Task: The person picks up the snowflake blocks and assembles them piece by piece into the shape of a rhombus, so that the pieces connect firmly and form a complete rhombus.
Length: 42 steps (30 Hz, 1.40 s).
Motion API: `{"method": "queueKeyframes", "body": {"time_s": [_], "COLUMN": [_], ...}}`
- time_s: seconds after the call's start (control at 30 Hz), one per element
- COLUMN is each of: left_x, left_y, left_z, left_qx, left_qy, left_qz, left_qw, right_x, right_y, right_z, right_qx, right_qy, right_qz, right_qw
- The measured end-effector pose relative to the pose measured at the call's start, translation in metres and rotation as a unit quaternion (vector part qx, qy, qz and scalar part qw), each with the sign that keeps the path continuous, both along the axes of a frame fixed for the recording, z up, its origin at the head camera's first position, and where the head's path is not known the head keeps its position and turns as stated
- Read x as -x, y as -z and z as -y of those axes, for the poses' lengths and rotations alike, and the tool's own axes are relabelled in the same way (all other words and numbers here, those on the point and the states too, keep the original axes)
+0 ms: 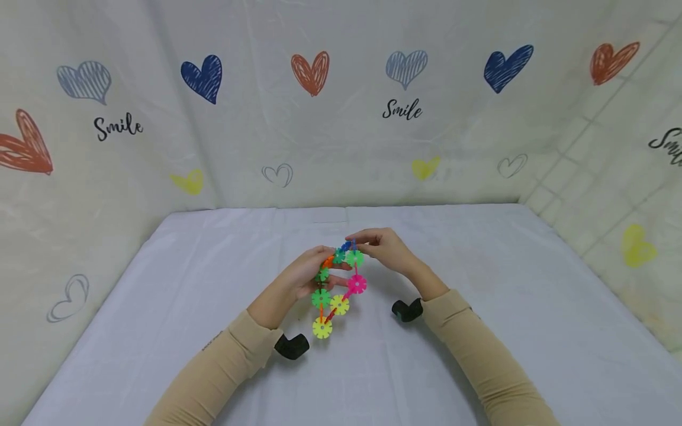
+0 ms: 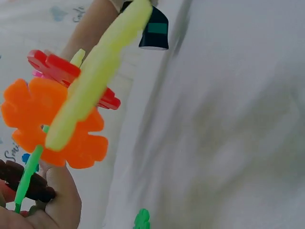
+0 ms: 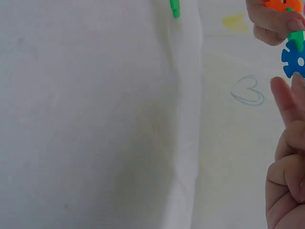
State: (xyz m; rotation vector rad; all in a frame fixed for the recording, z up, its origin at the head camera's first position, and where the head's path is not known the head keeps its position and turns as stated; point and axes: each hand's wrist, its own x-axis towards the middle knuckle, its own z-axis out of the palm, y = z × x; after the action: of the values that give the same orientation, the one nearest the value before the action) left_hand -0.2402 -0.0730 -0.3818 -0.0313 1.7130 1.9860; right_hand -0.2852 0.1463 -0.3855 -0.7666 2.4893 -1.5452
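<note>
A loop of linked notched plastic snowflake discs point(image 1: 321, 298) hangs above the table between the hands, in green, yellow, pink, red, orange and blue. My left hand point(image 1: 310, 269) grips its left side, near an orange and a green disc. At the top, my right hand point(image 1: 385, 248) pinches a blue disc point(image 3: 293, 59) between thumb and fingers. A yellow disc point(image 1: 322, 328) forms the lowest point. Close up in the left wrist view are an orange disc point(image 2: 35, 109), a red disc point(image 2: 59, 69) and a dark brown disc point(image 2: 35, 191) by the fingers.
A white cloth point(image 1: 341, 384) covers the table. Black wrist-worn devices point(image 1: 292, 347) show below both wrists. Behind stands a pale curtain point(image 1: 351, 142) printed with hearts. Part of a green piece point(image 2: 142, 219) shows at the left wrist view's lower edge.
</note>
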Motion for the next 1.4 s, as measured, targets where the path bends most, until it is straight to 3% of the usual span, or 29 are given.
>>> {"method": "queueKeyframes", "body": {"time_s": [0.1, 0.4, 0.6, 0.73, 0.9, 1.17, 1.4], "left_x": [0.002, 0.013, 0.019, 0.022, 0.024, 0.024, 0.026], "left_y": [0.001, -0.011, -0.017, -0.017, -0.016, -0.011, -0.007], "left_z": [0.003, 0.034, 0.060, 0.074, 0.084, 0.087, 0.078], "left_qx": [-0.007, -0.057, -0.105, -0.147, -0.152, -0.121, -0.125], "left_qy": [-0.013, -0.114, -0.169, -0.187, -0.193, -0.195, -0.161], "left_qz": [-0.002, 0.016, 0.062, 0.079, 0.068, 0.061, 0.073], "left_qw": [0.9999, 0.9917, 0.9780, 0.9680, 0.9668, 0.9713, 0.9763], "right_x": [0.003, 0.006, 0.007, 0.004, 0.001, 0.000, -0.003], "right_y": [0.001, 0.003, 0.004, 0.006, 0.006, 0.012, 0.011], "right_z": [0.000, 0.000, 0.010, 0.023, 0.040, 0.052, 0.062], "right_qx": [-0.027, -0.082, -0.104, -0.146, -0.196, -0.219, -0.256], "right_qy": [0.006, -0.016, -0.037, -0.075, -0.106, -0.121, -0.107], "right_qz": [0.016, 0.074, 0.085, 0.100, 0.107, 0.099, 0.080], "right_qw": [0.999, 0.994, 0.990, 0.981, 0.969, 0.963, 0.957]}}
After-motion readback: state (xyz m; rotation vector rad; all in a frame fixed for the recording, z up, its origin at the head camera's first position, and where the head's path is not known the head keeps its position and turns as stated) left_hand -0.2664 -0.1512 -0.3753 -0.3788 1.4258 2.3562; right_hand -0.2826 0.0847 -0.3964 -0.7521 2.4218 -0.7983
